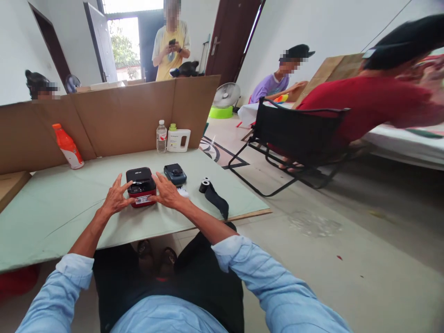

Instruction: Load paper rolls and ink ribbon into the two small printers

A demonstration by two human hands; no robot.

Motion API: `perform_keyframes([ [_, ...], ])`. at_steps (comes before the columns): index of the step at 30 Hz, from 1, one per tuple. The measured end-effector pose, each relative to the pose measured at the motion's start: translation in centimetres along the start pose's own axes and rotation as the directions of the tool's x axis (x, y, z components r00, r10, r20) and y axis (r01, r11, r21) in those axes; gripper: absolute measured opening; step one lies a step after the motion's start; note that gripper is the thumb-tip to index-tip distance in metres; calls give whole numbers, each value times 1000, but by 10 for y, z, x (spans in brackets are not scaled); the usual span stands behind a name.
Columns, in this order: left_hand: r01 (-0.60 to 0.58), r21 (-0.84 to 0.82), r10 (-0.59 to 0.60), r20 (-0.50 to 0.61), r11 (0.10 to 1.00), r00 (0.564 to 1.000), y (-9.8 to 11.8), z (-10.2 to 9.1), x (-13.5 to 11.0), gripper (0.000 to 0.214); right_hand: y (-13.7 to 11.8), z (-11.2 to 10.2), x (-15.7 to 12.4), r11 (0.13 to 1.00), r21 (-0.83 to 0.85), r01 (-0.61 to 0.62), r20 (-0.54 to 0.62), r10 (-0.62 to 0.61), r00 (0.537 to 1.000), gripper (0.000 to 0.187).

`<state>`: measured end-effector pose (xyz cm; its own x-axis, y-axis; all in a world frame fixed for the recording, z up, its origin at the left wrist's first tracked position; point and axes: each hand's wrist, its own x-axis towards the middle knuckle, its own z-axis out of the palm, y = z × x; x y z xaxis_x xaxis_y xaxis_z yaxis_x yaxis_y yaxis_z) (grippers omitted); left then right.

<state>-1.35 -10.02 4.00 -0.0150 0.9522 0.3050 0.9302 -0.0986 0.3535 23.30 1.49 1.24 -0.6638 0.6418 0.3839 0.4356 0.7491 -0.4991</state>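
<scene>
A small label printer (141, 187), black on top and red lower down with a white sticker in front, stands on the table. My left hand (117, 196) grips its left side, thumb on the front and forefinger near the top edge. From the right, my right hand (167, 190) holds the other side, its thumb also reaching the front. Just behind my right hand lies a dark blue, boxy device (175, 174). A small white item (182, 192) is partly hidden by that hand. Further right is a roll of black ribbon (217, 200), partly unwound.
A cardboard screen (128, 118) borders the pale green tabletop (79, 217). Before it stand an orange bottle (68, 147), a water bottle (161, 137) and a white detergent jug (178, 139). A black folding chair (298, 134) with a seated person is at right; other people are beyond.
</scene>
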Motion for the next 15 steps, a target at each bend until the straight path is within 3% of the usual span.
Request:
perform_keyframes([
  [2,48,-111,-45,24,993,999,-1,13,-6,94,-4,3,-7,988,141,-69,65,61,996,96],
  [4,45,-212,-42,21,976,999,1,26,-11,96,-7,9,-13,961,259,-94,106,69,992,87],
  [8,59,-287,-75,-47,956,996,-2,34,-17,87,-21,18,-7,957,280,-81,47,70,996,68],
  [12,69,-302,-120,-154,951,981,-27,-1,-24,87,-54,30,29,952,304,24,15,-30,999,69],
  [15,133,-284,-194,-198,949,961,-54,-39,-32,88,-86,50,61,934,356,5,62,-29,998,65],
])
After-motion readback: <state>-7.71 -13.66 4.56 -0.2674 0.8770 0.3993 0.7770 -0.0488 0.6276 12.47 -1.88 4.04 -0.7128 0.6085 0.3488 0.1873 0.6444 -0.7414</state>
